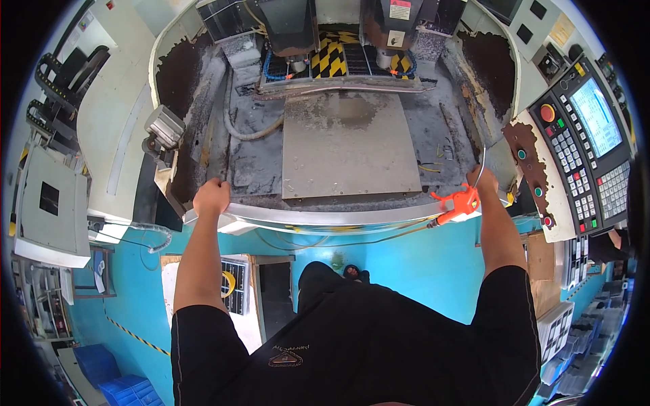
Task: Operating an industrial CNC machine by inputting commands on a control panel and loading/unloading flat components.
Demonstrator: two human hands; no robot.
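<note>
Both my arms reach forward to the front of a milling machine. My left hand [212, 196] is closed over the left end of its pale front door edge [325, 218]. At the right end of that edge, my right hand [483, 180] is closed too, its fingers partly hidden. An orange air blow gun [462, 201] lies against the inner side of my right hand. Its thin bent metal nozzle points up across the hand, and a hose [379, 238] trails left from its handle. Behind the edge, a flat grey metal plate [349, 149] covers the middle of the machine bed.
Two spindle heads [288, 27] hang over a black-and-yellow striped panel [330, 55]. A work lamp [164, 126] stands at left, a control panel [589, 149] at right. Below left, a small table [177, 291] bears a tray and a yellow tape roll [229, 284].
</note>
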